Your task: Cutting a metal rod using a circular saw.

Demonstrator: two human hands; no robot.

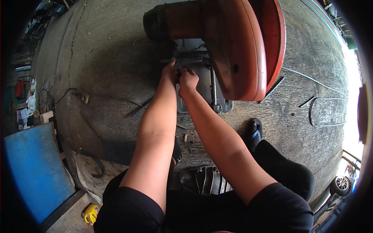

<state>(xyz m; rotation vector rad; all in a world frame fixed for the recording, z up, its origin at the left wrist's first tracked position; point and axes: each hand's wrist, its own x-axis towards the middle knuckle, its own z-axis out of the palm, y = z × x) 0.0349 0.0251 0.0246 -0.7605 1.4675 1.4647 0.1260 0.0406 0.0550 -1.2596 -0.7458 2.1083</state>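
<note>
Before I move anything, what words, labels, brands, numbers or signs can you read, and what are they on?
None can be read.
Red machine: no legible lettering on the side shown.
Yellow object: any marking is too small to read.
Blue panel: no lettering visible.
Clutter at far left: too small and blurred.

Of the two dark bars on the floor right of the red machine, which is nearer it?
The longer bar, just beside the red machine; the shorter bar lies farther right.
</note>
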